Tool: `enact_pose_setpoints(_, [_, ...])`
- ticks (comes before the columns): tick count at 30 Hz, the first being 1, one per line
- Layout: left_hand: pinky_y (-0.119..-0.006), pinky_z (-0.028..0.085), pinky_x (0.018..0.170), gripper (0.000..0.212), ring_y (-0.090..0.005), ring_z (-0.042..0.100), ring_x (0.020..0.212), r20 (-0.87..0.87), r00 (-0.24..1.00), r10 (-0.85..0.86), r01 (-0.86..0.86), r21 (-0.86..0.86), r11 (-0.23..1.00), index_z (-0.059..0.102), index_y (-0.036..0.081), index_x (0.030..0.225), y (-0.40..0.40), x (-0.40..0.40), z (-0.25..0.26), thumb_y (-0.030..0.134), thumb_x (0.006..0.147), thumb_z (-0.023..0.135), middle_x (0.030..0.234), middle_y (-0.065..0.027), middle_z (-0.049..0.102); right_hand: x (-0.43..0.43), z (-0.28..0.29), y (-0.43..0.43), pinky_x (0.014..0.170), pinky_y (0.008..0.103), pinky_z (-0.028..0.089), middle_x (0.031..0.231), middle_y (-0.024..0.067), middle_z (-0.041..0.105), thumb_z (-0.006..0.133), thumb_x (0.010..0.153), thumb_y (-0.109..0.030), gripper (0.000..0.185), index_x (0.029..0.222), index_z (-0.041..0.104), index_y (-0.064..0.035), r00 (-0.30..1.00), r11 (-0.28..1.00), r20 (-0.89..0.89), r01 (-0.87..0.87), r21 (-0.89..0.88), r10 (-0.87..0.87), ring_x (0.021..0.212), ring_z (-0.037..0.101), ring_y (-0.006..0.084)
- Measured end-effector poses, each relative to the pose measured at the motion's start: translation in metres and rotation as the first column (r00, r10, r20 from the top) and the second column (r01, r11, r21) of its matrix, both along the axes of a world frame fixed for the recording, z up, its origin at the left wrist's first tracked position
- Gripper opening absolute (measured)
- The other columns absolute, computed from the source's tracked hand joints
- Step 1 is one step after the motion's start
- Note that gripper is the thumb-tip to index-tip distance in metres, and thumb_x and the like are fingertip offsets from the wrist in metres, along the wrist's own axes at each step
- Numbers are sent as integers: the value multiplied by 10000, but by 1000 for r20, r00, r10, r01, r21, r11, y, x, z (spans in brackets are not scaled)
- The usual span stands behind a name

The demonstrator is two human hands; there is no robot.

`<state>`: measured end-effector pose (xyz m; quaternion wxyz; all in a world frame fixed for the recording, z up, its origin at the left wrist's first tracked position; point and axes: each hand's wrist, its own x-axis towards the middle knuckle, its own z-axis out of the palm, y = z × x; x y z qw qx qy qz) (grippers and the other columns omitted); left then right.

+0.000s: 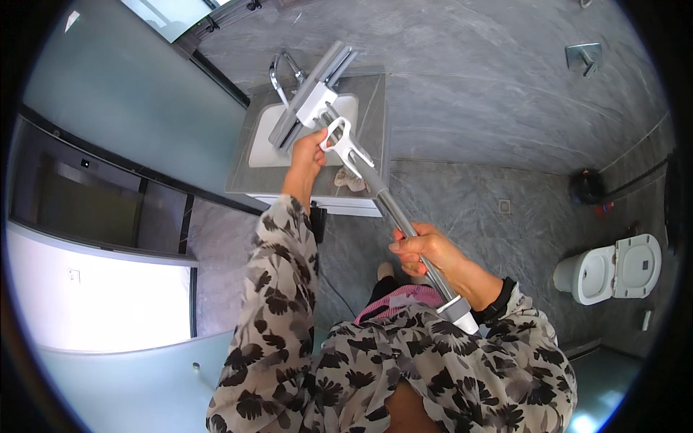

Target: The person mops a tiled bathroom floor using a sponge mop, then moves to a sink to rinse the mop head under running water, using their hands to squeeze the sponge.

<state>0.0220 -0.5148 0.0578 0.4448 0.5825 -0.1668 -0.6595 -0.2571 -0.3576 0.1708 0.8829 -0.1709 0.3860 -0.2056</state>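
A squeeze mop with a grey pole [399, 210] slants across my front, its head [315, 97] raised over the sink. My left hand [311, 151] grips the white pull lever [342, 138] on the pole below the head. Lower down, my right hand [425, 248] is wrapped around the pole, whose grey-and-white end [459, 314] rests close to my body. Under the mop head lies the white rectangular basin [265, 135], partly hidden by it. A chrome faucet [276, 81] arches at the basin's back left.
A crumpled cloth [351, 179] lies on the grey countertop [373, 113] by its front edge. To the right stands a toilet [595, 276] with its lid up. A dark bin [587, 187] is by the far right wall. A cable [338, 292] trails over the floor near a floor drain [504, 206].
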Motion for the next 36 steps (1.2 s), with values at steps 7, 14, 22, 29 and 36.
enact_pose_setpoints(7, [-238,313,484,189,-40,372,578,688,640,342,243,-604,759,569,44,779,87,-73,76,198,887,584,625,68,450,-18,-10,-17,332,220,277,554,-7,414,596,781,-45,188,875,436,-75,997,997,-30,71,-17,-72,353,347,70])
enact_pose_setpoints(14, [-259,379,522,210,-110,470,590,568,752,335,154,-645,749,602,19,794,50,-67,69,222,845,623,632,-3,516,-19,-5,-17,347,228,271,541,-10,404,573,795,-42,164,879,436,-74,995,995,-22,92,-37,-93,358,347,75])
enact_pose_setpoints(22, [-355,406,608,330,-237,534,630,794,595,125,104,-230,968,613,37,737,6,-56,19,346,851,586,644,-75,571,-14,-8,9,339,247,254,514,-25,377,563,808,-45,104,829,491,-117,974,973,163,124,195,-157,335,322,81])
enact_pose_setpoints(29, [-321,370,483,293,-189,468,488,844,271,463,743,-489,457,583,56,745,98,-106,109,326,857,589,569,-83,516,-6,-19,4,339,240,262,533,-43,379,549,821,-99,68,833,483,-110,946,958,270,109,264,-182,369,331,69])
enact_pose_setpoints(36, [-376,434,619,391,-311,601,660,789,608,-92,217,-54,975,658,61,736,0,13,26,443,792,600,704,-133,648,16,-23,15,357,225,286,536,-56,372,521,842,-138,142,739,423,-129,870,957,482,-41,287,-107,380,337,60])
